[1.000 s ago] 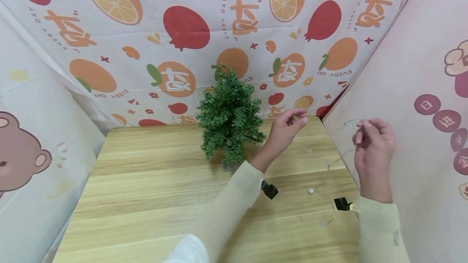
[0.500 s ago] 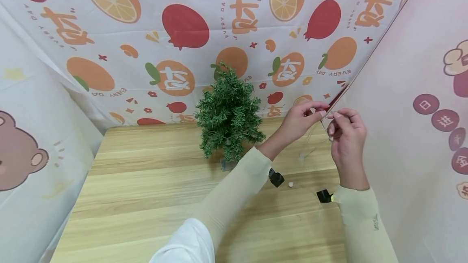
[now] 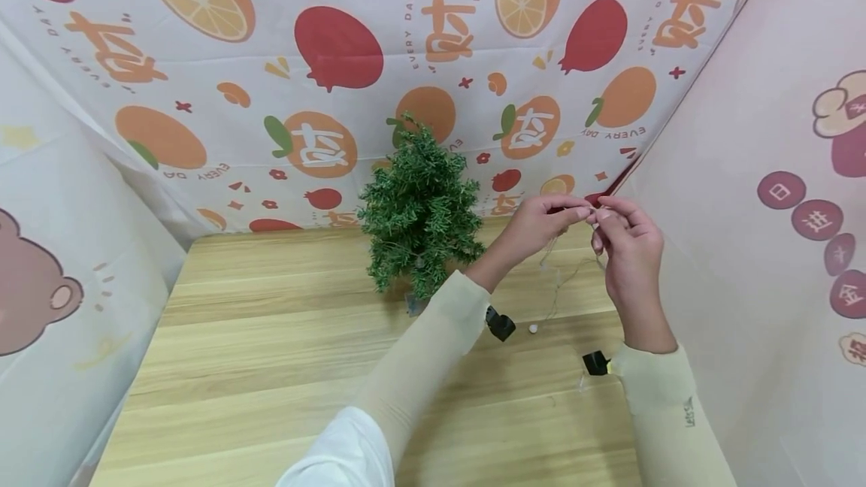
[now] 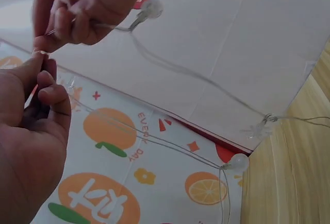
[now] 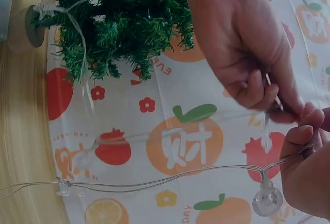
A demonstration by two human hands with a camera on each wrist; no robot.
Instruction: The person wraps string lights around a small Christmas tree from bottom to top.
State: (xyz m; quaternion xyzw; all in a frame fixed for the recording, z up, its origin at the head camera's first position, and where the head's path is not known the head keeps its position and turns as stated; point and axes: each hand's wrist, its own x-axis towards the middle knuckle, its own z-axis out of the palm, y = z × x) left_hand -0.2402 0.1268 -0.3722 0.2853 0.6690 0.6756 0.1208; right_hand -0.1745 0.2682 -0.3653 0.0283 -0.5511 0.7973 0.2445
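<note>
Above the table's back right corner, a string of clear fairy lights (image 5: 154, 182) hangs on a thin wire. My left hand (image 3: 537, 225) and right hand (image 3: 632, 258) meet fingertip to fingertip, each pinching the wire. Seen from the left wrist, the left hand (image 4: 36, 131) is nearest and the right hand (image 4: 95, 5) lies beyond it. Clear ball bulbs (image 4: 240, 162) and a star-shaped bulb (image 4: 255, 130) hang along the doubled strands. One round bulb (image 5: 267, 201) dangles close to the right hand (image 5: 309, 167). Curled fingers hide the exact spot where they pinch.
A small green artificial tree (image 3: 421, 209) stands at the table's back, left of the hands, on a small base (image 3: 413, 305). More light string hangs around its branches in the right wrist view. A white bulb (image 3: 533, 328) lies low near the wooden tabletop (image 3: 271, 352). Printed cloth walls enclose the table.
My right hand has moved left and my left hand right, bringing their fingertips together on the wire. The strands now hang beneath both hands, and the white bulb has shifted left.
</note>
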